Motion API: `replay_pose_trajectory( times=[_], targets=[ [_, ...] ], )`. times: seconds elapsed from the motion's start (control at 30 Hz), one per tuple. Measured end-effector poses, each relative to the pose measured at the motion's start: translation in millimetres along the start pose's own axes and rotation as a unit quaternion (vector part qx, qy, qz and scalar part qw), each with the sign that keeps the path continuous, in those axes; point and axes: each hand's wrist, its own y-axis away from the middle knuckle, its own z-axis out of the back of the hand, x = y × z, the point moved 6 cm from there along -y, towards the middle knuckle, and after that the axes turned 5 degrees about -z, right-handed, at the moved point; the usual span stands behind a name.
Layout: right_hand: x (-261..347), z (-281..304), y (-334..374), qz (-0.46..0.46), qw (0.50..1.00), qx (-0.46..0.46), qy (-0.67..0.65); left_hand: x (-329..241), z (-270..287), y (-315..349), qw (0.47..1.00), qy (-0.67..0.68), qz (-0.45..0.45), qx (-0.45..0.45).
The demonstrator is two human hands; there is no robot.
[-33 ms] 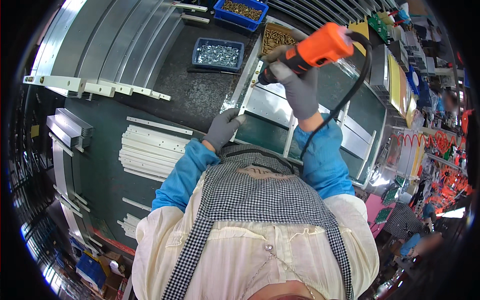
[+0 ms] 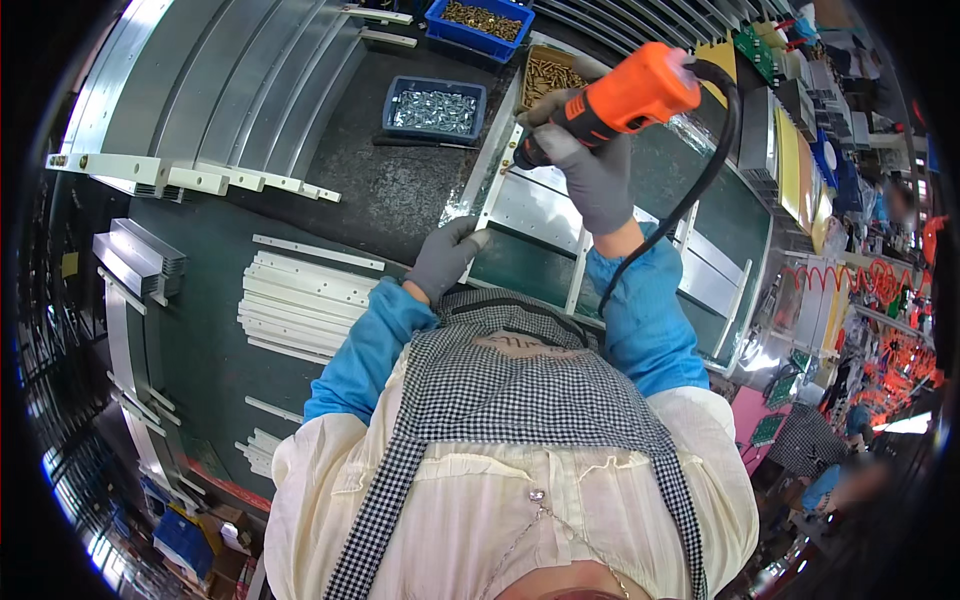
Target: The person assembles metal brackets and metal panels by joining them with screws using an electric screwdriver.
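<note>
My right hand (image 2: 590, 165), in a grey glove, is wrapped round an orange and black electric screwdriver (image 2: 628, 95) with a black cable. The tool's black nose points down-left at a white drilled strip (image 2: 496, 190), close to a brass-coloured screw. Whether its bit touches the screw is hidden. My left hand (image 2: 446, 258), also gloved, pinches the near end of that strip between thumb and fingers. The strip lies along the left side of a silver perforated metal panel (image 2: 538, 212), with another white strip (image 2: 580, 270) on the panel's right.
Beyond my hands stand a blue bin of silver screws (image 2: 435, 108), a blue bin of brass screws (image 2: 480, 25) and a box of brass screws (image 2: 548, 78). White strips (image 2: 300, 305) lie stacked at left. Long metal panels (image 2: 215, 85) fill the far left.
The screwdriver and my right hand have shifted very slightly to the left. My left hand stays in place on the strip.
</note>
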Motion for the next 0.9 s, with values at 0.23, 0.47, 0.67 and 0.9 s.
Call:
replay_pose_trajectory(
  times=[0.23, 0.47, 0.67, 0.9],
  targets=[
    [6, -4, 1, -0.018, 0.999, -0.042, -0.014, 10, 25, 4, 0.996, 0.071, 0.032, -0.052],
    [49, 5, 24, 0.135, 0.974, -0.018, -0.179, -47, 10, 9, 0.910, 0.415, -0.014, 0.005],
    [34, 10, 39, 0.116, 0.968, -0.048, -0.216, -43, -8, 8, 0.852, 0.522, 0.044, 0.019],
    [35, 20, 49, 0.128, 0.960, -0.076, -0.235, -37, -9, 5, 0.825, 0.564, 0.018, 0.032]
  ],
)
